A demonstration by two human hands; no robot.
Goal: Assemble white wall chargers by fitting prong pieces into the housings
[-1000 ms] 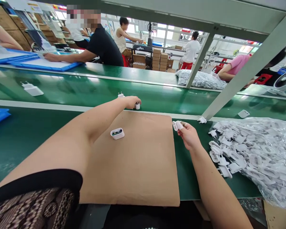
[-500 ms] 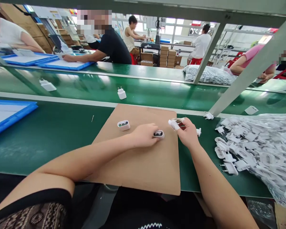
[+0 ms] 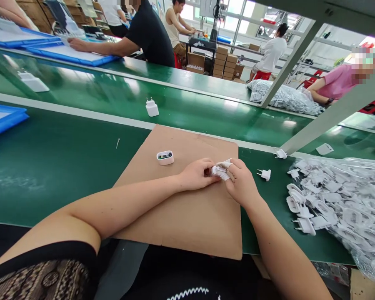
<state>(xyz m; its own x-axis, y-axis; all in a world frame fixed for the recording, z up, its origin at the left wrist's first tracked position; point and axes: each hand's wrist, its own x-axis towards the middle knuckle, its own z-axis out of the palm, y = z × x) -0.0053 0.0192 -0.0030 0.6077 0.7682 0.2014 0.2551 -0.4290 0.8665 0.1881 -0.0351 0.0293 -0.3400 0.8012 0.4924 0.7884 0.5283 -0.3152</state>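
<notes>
Over the right side of a cardboard sheet (image 3: 181,212), my two hands meet. My left hand (image 3: 197,174) is closed around a white charger housing, now mostly hidden by the fingers. Closed from the other side, my right hand (image 3: 243,183) has white coverings on its fingertips and pinches a white plug cover (image 3: 218,171) against the housing's end. Whether the two parts are seated together cannot be seen. Another open charger housing (image 3: 165,158), with circuit parts showing inside, stands on the cardboard beyond my left forearm. A loose plug cover (image 3: 264,174) lies right of my right hand.
A clear bag (image 3: 346,208) heaped with white plug covers spreads at the right. Assembled chargers (image 3: 151,107) sit on the green belt ahead. A slanted metal post (image 3: 318,121) rises at the right. Blue trays (image 3: 6,121) are at the left; several people sit across.
My right hand has moved left with the plug cover, bringing it to the housing in my left hand. The view has tilted and shifted slightly.
</notes>
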